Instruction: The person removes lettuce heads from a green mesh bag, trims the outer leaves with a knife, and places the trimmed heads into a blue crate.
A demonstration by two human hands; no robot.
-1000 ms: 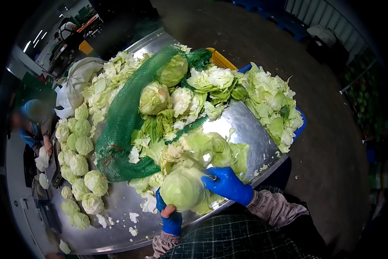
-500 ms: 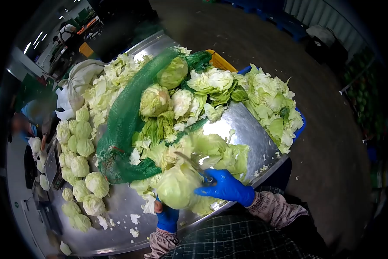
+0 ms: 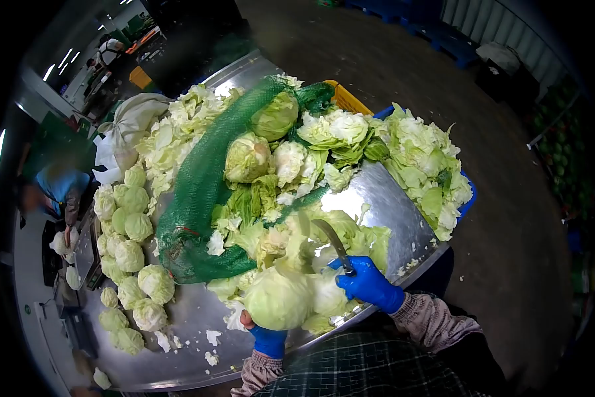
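Observation:
My left hand (image 3: 268, 339), in a blue glove with a bare thumb tip, holds a pale green cabbage (image 3: 277, 298) from below near the table's front edge. My right hand (image 3: 370, 284), also blue-gloved, is closed round the handle of a curved knife (image 3: 334, 241), whose blade points up and left. A pale loose leaf (image 3: 328, 294) lies between the cabbage and my right hand. Behind them are heaped leaves (image 3: 357, 235) and a green mesh bag (image 3: 195, 192) with cabbages (image 3: 248, 157) beside its edge.
Trimmed cabbages (image 3: 130, 255) line the left of the metal table (image 3: 198, 360). A blue crate (image 3: 467, 198) heaped with leaves stands at the right, a yellow crate (image 3: 349, 99) behind. A co-worker (image 3: 62, 185) is at far left, another person (image 3: 109, 49) farther back.
The knife has swung from pointing left over the cabbage to a more upright angle. My right hand has moved slightly away from the cabbage, and a pale leaf now shows between them.

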